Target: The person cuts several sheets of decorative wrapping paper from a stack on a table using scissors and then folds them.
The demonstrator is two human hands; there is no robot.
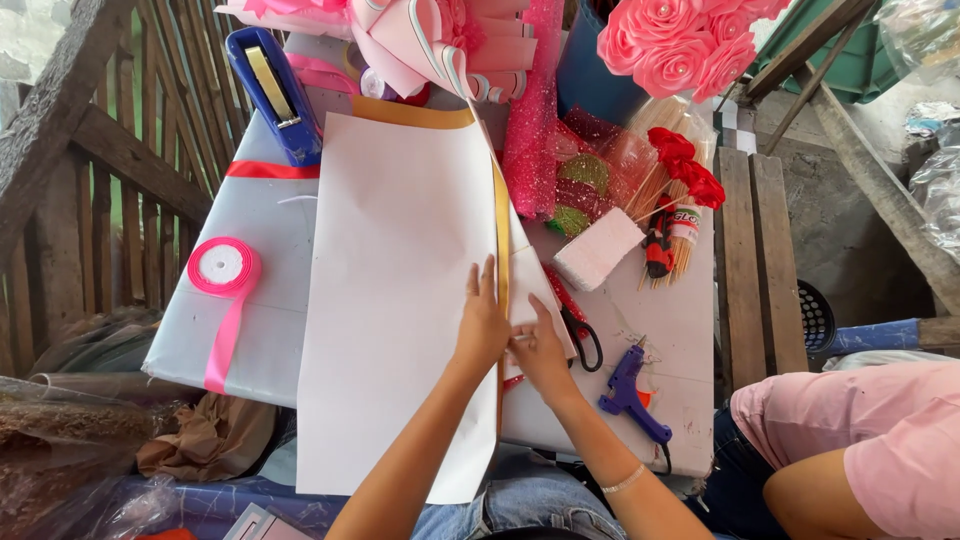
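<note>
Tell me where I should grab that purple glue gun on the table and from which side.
Take the glue gun by its handle, the lower part that angles toward you and the table's near edge. Come from the right with your right hand, since the scissors and the white paper sheet crowd its left. The nozzle points up and away, so keep fingers off that end.

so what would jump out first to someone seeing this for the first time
The big white sheet lying down the middle of the table, with the left hand and right hand pressing along its gold-edged right side. Then the pink foam roses at top right, and the pink ribbon spool at left.
</note>
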